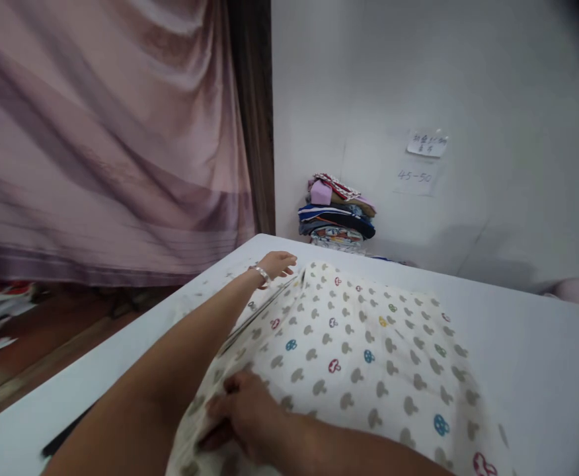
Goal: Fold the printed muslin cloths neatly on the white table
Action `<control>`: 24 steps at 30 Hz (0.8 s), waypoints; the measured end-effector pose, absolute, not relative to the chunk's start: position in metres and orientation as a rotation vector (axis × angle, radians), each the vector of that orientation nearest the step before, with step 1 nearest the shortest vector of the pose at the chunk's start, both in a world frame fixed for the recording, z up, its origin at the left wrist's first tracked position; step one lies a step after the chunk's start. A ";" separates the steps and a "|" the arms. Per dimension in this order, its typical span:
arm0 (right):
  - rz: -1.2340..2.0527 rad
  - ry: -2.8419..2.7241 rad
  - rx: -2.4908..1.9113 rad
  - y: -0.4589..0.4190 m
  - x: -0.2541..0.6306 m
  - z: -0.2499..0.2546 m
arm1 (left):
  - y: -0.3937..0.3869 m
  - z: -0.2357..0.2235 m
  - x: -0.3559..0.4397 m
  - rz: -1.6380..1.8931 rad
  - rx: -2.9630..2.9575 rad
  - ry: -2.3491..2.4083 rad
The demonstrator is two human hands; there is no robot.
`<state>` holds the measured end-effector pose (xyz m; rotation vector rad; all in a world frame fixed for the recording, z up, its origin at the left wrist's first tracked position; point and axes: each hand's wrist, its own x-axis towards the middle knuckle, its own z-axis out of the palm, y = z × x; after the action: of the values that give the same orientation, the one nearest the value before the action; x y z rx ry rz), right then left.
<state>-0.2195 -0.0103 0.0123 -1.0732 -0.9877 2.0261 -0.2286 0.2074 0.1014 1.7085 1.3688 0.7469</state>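
Note:
A cream cloth piece [349, 330] printed with grey, red, blue and yellow mushrooms lies across the white table. Along its left side runs a narrow dark line, perhaps a slit or gap between layers; I cannot make out which. My left hand [277, 264], with a silvery bracelet at the wrist, reaches past that side toward the cloth's far left corner. Its fingers are stretched out and appear to hold nothing. Close to me, my right hand [250, 410] is closed on the cloth's near left edge, its fingers partly in shadow.
The white table [532, 357] reaches toward a pale wall bearing handwritten paper notes [427, 144]. A stack of folded fabrics [336, 215] stands against the wall beyond the table. Pinkish draped cloth [111, 145] hangs at the left. A dark flat object [66, 433] lies by my left arm.

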 end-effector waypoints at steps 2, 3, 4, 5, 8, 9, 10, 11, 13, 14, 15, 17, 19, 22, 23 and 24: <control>2.049 -0.965 -1.087 -0.014 -0.212 0.025 | 0.177 0.110 -0.266 0.817 1.638 1.308; 2.040 -0.987 -1.062 -0.015 -0.208 0.031 | 0.160 0.112 -0.285 0.858 1.608 1.316; 2.018 -1.000 -1.038 -0.017 -0.204 0.038 | 0.141 0.110 -0.303 0.901 1.582 1.358; 1.994 -1.003 -1.022 -0.019 -0.201 0.043 | 0.121 0.107 -0.321 0.949 1.552 1.418; 1.926 -0.961 -1.051 -0.026 -0.196 0.052 | 0.060 0.085 -0.357 1.102 1.434 1.673; 1.905 -0.952 -1.064 -0.028 -0.196 0.054 | 0.040 0.076 -0.364 1.137 1.406 1.774; 1.886 -0.951 -1.069 -0.031 -0.195 0.055 | 0.022 0.066 -0.369 1.153 1.390 1.882; 1.870 -0.957 -1.067 -0.034 -0.195 0.056 | 0.005 0.057 -0.372 1.150 1.389 1.989; 1.834 -0.972 -1.069 -0.040 -0.195 0.059 | -0.024 0.041 -0.372 1.081 1.409 2.200; 1.815 -0.980 -1.080 -0.043 -0.194 0.061 | -0.035 0.035 -0.372 1.012 1.423 2.278; 1.792 -0.991 -1.096 -0.045 -0.194 0.063 | -0.045 0.030 -0.370 0.929 1.439 2.341; 1.742 -1.031 -1.137 -0.049 -0.194 0.067 | -0.057 0.024 -0.365 0.742 1.469 2.416; 1.698 -1.106 -1.166 -0.050 -0.196 0.070 | -0.062 0.022 -0.359 0.586 1.495 2.469; 1.646 -1.230 -1.219 -0.050 -0.200 0.073 | -0.061 0.023 -0.350 0.480 1.515 2.516; 1.635 -1.266 -1.237 -0.049 -0.202 0.073 | -0.060 0.024 -0.347 0.490 1.509 2.515; 1.626 -1.304 -1.255 -0.049 -0.203 0.073 | -0.058 0.025 -0.345 0.526 1.485 2.499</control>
<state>-0.2033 -0.0490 0.0729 -1.2546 -1.3037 1.6264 -0.3452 -0.0580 0.0250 1.4848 2.4994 0.5255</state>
